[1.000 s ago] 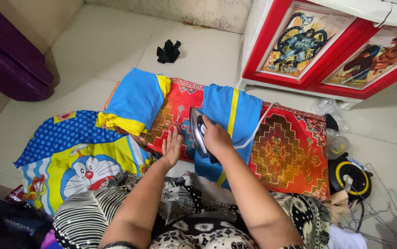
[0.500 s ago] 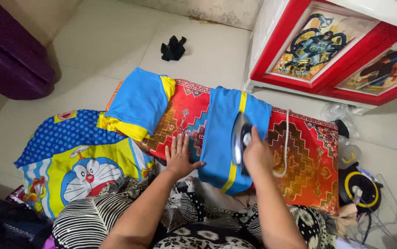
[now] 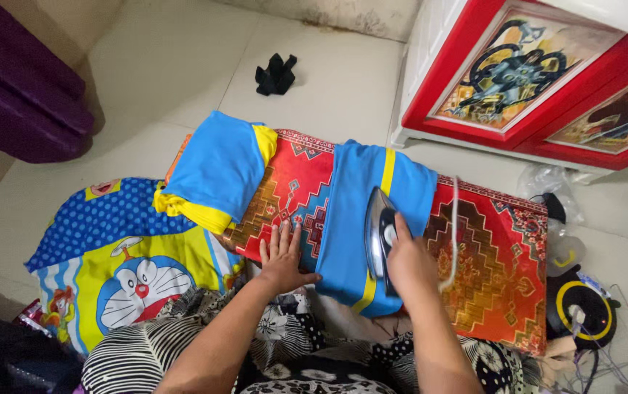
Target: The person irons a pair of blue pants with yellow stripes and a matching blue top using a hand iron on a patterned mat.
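My right hand [image 3: 410,261] grips the handle of a clothes iron [image 3: 379,235], which rests on a blue garment with a yellow stripe [image 3: 358,204]. That garment lies across a red patterned cloth [image 3: 489,248] covering a low padded surface. My left hand [image 3: 283,255] lies flat on the red cloth, fingers spread, its thumb touching the garment's left edge. A white cord [image 3: 451,226] loops from the iron over the cloth. A folded blue and yellow garment [image 3: 215,168] sits on the left end.
A cartoon-print cloth [image 3: 121,255] lies on the floor at left. A black rag [image 3: 275,74] is on the tiles behind. A red-framed cabinet [image 3: 533,80] stands at right, with plastic bags [image 3: 547,182] and a black and yellow device [image 3: 582,306] below it.
The iron slid from the garment's left edge to its yellow stripe on the right, then edged slightly up. My left hand moved a little toward the garment.
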